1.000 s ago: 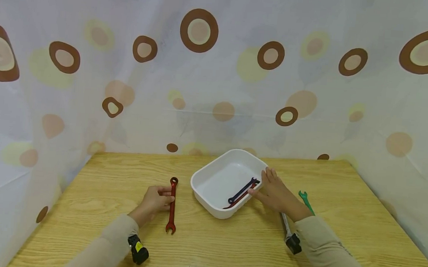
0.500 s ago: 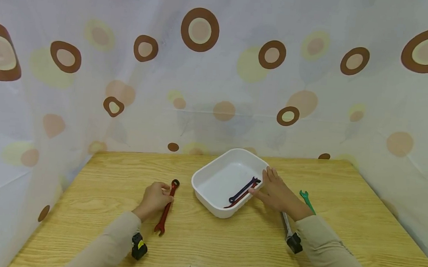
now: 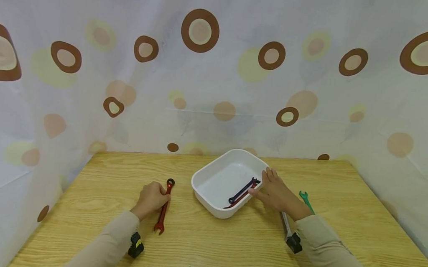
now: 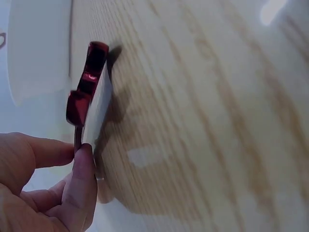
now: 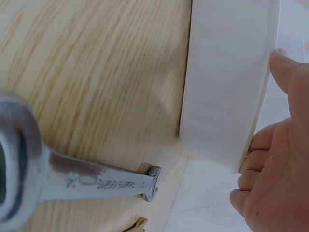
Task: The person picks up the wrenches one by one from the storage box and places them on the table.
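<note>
My left hand (image 3: 152, 198) pinches a red combination wrench (image 3: 163, 213) between thumb and fingers at its shank, left of the white bin (image 3: 208, 204). Its ring end points away and its open end toward me; in the left wrist view the red wrench (image 4: 88, 82) is seen end-on, close over the table. My right hand (image 3: 276, 195) holds the bin's right rim, thumb over the side and fingers at the far corner. Inside the bin, a dark blue wrench (image 3: 241, 191) lies along the right wall beside another red wrench (image 3: 237, 201).
Right of the bin, partly under the right forearm, lie a silver wrench (image 5: 96, 181) and a green wrench (image 3: 304, 197). A black camera sits on each wrist. Patterned white sheeting (image 3: 226, 75) surrounds the wooden table (image 3: 208, 250) at the back and sides.
The red wrench in my left hand has swung from nearly straight to slightly slanted, its open end going left, and has shifted a little left with the hand. My right hand stays on the bin.
</note>
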Available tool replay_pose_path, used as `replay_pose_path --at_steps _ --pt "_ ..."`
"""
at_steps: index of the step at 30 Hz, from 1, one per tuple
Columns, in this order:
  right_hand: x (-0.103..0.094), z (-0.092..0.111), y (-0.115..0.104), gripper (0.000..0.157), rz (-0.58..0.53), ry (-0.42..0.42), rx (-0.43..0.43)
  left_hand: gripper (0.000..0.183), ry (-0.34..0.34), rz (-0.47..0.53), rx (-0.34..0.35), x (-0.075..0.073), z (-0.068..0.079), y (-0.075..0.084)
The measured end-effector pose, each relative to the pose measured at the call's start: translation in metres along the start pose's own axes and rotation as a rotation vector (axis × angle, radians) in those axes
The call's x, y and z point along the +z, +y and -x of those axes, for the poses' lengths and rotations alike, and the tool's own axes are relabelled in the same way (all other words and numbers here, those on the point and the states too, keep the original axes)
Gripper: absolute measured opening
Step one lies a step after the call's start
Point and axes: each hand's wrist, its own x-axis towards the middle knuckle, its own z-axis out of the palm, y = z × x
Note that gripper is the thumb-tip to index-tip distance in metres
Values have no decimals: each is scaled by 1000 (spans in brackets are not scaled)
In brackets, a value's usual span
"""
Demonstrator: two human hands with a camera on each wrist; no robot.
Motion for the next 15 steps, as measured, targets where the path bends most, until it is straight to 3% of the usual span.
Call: replay_pose_path --at_steps 15 --pt "6 -2 -2 89 -5 16 7 16 36 -45 52 0 2 -2"
